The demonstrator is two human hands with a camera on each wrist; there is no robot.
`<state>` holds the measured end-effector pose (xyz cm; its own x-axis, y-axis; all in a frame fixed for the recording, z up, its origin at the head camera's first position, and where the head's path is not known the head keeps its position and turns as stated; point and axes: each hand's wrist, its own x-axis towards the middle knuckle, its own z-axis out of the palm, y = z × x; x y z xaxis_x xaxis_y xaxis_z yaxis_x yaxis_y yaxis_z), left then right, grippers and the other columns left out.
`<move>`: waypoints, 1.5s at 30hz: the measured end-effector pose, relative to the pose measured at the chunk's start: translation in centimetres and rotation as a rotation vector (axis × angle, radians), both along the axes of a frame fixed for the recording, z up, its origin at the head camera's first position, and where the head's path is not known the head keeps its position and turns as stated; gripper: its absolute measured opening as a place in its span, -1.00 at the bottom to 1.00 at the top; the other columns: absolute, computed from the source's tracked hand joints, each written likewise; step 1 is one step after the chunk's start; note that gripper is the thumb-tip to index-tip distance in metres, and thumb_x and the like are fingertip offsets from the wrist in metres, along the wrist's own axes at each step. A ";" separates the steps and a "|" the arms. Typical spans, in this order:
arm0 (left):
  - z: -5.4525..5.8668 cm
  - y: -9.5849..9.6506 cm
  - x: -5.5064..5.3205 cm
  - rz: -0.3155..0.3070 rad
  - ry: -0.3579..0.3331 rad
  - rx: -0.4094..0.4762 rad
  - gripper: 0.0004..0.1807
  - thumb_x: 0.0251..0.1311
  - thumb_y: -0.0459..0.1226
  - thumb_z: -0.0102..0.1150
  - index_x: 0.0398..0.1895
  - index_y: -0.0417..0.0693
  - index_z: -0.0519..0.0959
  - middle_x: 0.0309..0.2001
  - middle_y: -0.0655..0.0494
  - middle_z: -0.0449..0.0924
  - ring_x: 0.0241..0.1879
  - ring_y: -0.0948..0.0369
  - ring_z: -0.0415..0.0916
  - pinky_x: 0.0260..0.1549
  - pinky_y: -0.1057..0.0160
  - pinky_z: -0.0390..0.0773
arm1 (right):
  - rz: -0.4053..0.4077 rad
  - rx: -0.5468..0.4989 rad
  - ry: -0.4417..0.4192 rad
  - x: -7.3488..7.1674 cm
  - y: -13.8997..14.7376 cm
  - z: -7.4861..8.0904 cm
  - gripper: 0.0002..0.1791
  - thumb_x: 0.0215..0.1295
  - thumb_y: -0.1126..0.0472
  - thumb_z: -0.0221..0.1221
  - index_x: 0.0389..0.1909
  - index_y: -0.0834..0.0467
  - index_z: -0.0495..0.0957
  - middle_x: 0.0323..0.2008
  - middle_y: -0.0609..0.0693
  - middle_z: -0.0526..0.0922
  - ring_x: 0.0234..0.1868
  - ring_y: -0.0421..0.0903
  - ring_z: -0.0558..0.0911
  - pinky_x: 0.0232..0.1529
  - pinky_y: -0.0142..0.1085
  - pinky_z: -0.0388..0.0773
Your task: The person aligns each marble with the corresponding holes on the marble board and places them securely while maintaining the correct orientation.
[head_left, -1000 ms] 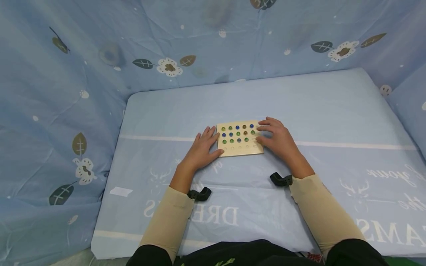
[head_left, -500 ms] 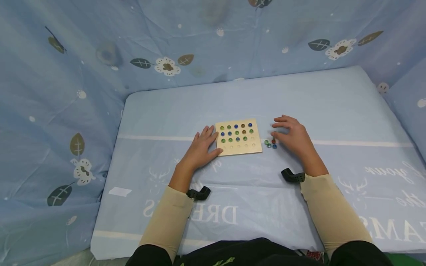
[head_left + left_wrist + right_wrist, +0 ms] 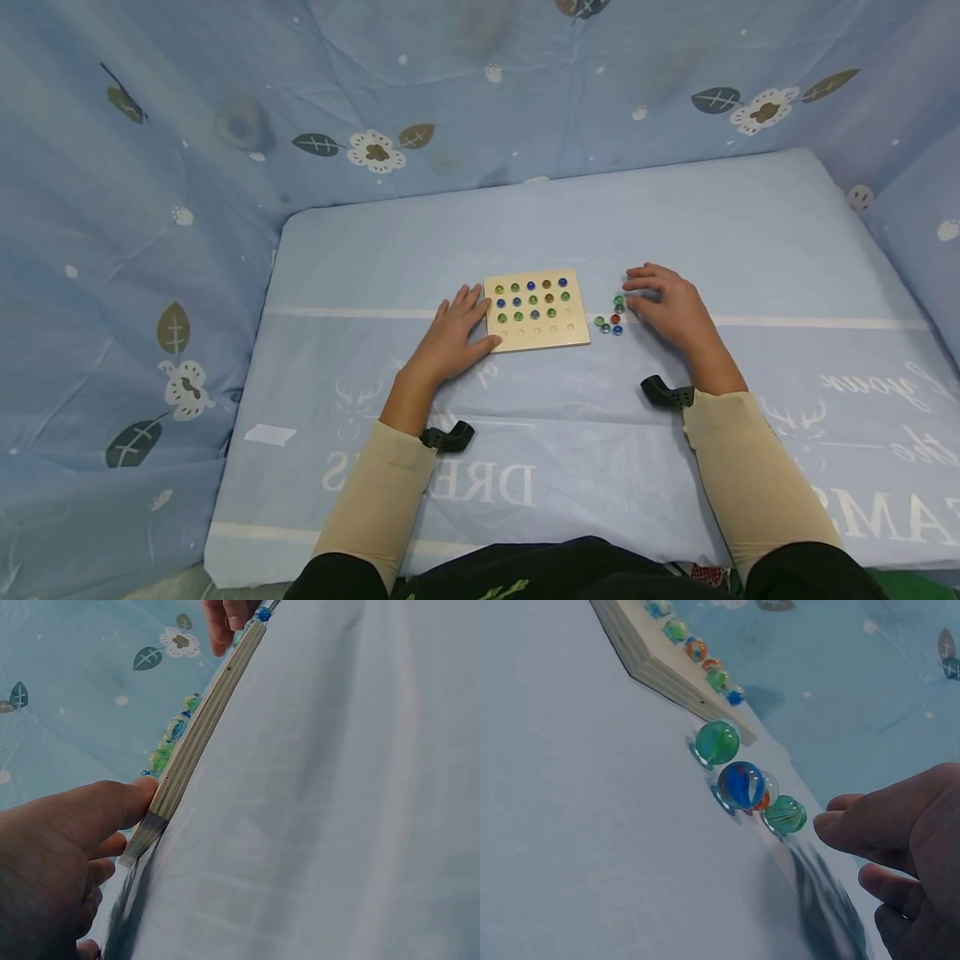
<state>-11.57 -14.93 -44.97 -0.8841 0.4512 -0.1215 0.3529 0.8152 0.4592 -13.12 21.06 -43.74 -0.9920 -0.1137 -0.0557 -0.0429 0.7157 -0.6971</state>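
Observation:
A pale wooden board (image 3: 536, 337) with rows of round hollows lies flat, with green, blue and amber glass marbles sitting in its three far rows. Bare hollows show along its near row. Against the board's left edge rests my left hand (image 3: 448, 340), fingers stretched out and thumb on the near left corner. Right of the board lies a small group of loose marbles, among them a red marble (image 3: 616, 319), a blue marble (image 3: 741, 785) and a green marble (image 3: 718, 742). My right hand (image 3: 675, 310) is just right of this group, fingers loosely bent, fingertips close to another green marble (image 3: 785, 814).
The board lies on a padded surface (image 3: 750, 250) covered in light blue printed cloth. Blue flowered fabric (image 3: 480, 108) rises behind and at the sides. A white paper strip (image 3: 270, 434) lies at the left. Each wrist carries a black camera mount (image 3: 450, 437).
My right hand has moved from the board's right edge to the right, past the loose marbles, which now show beside it. The left hand stays at the board.

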 end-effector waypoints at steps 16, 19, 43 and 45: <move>0.4 0.1 -0.1 0.014 -0.026 0.003 -0.20 0.26 0.16 -0.01 0.48 0.08 0.05 0.51 0.18 -0.24 0.50 0.15 -0.37 0.42 -0.03 -0.23 | 0.022 0.032 -0.013 -0.5 -0.3 -0.7 -0.74 0.26 0.26 0.17 -0.06 0.22 0.62 0.29 0.09 0.37 0.44 0.06 0.12 0.36 0.10 0.07; 0.5 0.0 -0.1 0.009 -0.025 0.003 -0.21 0.26 0.15 -0.01 0.48 0.08 0.05 0.51 0.17 -0.24 0.50 0.15 -0.37 0.42 -0.04 -0.23 | 0.033 0.026 -0.007 -0.4 -0.3 -0.8 -0.75 0.26 0.26 0.16 -0.06 0.21 0.62 0.29 0.08 0.37 0.44 0.06 0.12 0.35 0.11 0.07; 0.6 0.0 -0.1 0.010 -0.042 0.006 -0.20 0.26 0.17 -0.02 0.48 0.10 0.03 0.52 0.18 -0.25 0.50 0.18 -0.40 0.43 -0.02 -0.26 | 0.052 0.031 0.000 -0.5 -0.3 -1.0 -0.76 0.24 0.25 0.17 -0.09 0.19 0.63 0.29 0.08 0.37 0.43 0.09 0.11 0.35 0.12 0.06; 0.6 0.1 -0.1 0.012 -0.042 0.002 -0.19 0.25 0.16 -0.01 0.48 0.10 0.03 0.52 0.18 -0.25 0.50 0.17 -0.39 0.43 -0.02 -0.25 | 0.051 0.037 0.002 -0.5 -0.3 -1.0 -0.76 0.24 0.25 0.17 -0.08 0.19 0.63 0.29 0.09 0.36 0.43 0.10 0.11 0.36 0.12 0.06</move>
